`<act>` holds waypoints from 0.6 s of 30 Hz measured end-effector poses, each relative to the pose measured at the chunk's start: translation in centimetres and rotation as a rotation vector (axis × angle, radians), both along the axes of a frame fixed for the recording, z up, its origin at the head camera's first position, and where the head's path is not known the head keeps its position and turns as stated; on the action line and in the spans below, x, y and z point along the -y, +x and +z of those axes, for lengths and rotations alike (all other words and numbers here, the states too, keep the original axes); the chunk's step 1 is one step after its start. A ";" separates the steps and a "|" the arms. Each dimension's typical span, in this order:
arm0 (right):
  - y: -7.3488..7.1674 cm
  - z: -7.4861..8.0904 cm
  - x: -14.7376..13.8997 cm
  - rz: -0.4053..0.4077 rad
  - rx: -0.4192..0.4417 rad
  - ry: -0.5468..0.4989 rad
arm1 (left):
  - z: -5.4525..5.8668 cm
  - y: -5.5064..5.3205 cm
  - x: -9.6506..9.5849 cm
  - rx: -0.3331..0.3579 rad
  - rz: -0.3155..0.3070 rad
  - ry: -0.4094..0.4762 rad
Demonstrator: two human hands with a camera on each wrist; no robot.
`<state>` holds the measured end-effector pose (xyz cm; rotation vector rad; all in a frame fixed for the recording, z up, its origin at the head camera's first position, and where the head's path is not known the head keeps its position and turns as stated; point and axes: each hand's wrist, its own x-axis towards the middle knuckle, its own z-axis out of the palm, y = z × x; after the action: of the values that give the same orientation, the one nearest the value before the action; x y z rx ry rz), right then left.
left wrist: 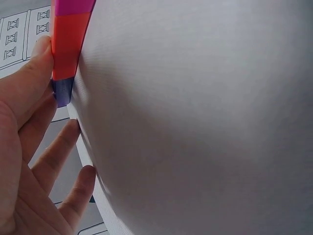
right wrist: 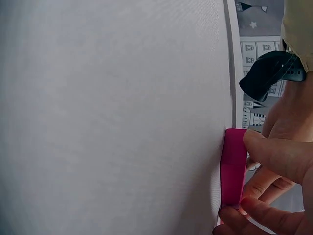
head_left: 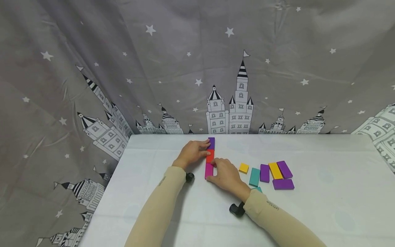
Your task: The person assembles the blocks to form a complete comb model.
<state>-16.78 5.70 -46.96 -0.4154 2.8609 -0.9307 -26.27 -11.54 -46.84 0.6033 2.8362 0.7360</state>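
Note:
Three rectangular blocks lie end to end in a row on the white cloth: a purple block (head_left: pixel 212 143) at the far end, a red block (head_left: pixel 210 156) in the middle and a pink block (head_left: pixel 209 170) nearest. My left hand (head_left: pixel 191 152) touches the left side of the row, thumb at the red block and forefinger at the purple one. In the left wrist view its other fingers are spread. From the right, my right hand (head_left: pixel 229 175) pinches the pink block lengthwise, thumb on its near end and fingers at its far end, as the right wrist view shows.
Right of the row lie a small yellow block (head_left: pixel 243 168), a teal block (head_left: pixel 254 177), a longer yellow block (head_left: pixel 275 171) and several purple blocks (head_left: pixel 283 184). Another teal block (head_left: pixel 257 189) is partly hidden by the right wrist. A grey castle-print curtain (head_left: pixel 197 68) hangs behind the table.

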 end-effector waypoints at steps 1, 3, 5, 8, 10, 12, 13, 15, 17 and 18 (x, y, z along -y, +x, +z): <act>0.0 0.0 0.0 -0.002 0.001 0.002 | 0.0 0.0 0.0 0.000 -0.001 0.000; 0.0 0.1 0.1 -0.006 0.002 0.001 | 0.0 0.0 0.0 -0.002 -0.006 -0.001; 0.1 0.1 0.0 -0.004 0.000 -0.003 | 0.0 0.1 0.0 -0.002 -0.009 0.003; 0.1 0.2 -0.2 -0.003 0.002 -0.021 | 0.1 0.1 0.1 0.000 -0.009 0.009; 0.2 0.3 -0.5 -0.014 0.010 -0.037 | 0.1 0.2 0.1 0.003 -0.006 0.014; 0.3 0.7 -1.0 -0.029 0.020 -0.066 | 0.2 0.2 0.1 0.004 -0.003 0.014; 0.3 1.0 -1.4 -0.036 0.025 -0.084 | 0.2 0.2 0.0 0.005 -0.002 0.013; 0.4 1.7 -2.1 -0.051 0.040 -0.114 | 0.2 0.2 0.0 0.010 0.003 0.006; 0.4 2.4 -3.0 -0.061 0.054 -0.139 | 0.3 0.2 -0.1 0.014 0.008 -0.001; 0.3 2.8 -3.5 -0.067 0.062 -0.149 | 0.3 0.3 -0.1 0.018 0.012 -0.005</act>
<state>-16.44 9.16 -44.21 -0.2997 2.7751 -1.1528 -26.01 -11.46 -46.51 0.5766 2.8267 0.7320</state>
